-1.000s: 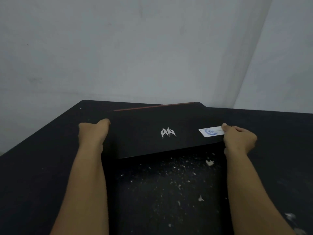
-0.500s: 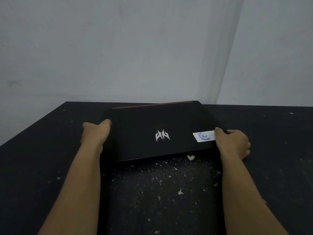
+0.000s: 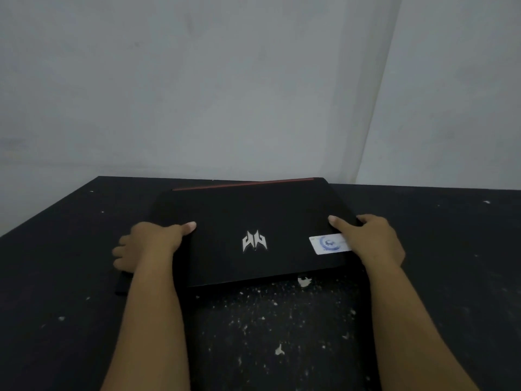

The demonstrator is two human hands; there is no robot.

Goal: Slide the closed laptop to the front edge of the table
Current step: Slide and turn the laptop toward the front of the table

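A closed black laptop with a silver emblem, a red strip along its back edge and a white sticker lies on the black table. My left hand grips its left side, thumb on the lid and fingers down over the edge. On the right side, my right hand holds the laptop the same way, partly covering the sticker. The laptop's back edge sits close to the table's far edge by the wall.
White flecks and scraps are scattered over the table between my forearms. A grey wall rises right behind the table, with a corner at the right. The table's left edge runs diagonally at the far left.
Both hands have shifted further onto the laptop's sides, thumbs now lying on the lid. The laptop has come a little nearer to me.
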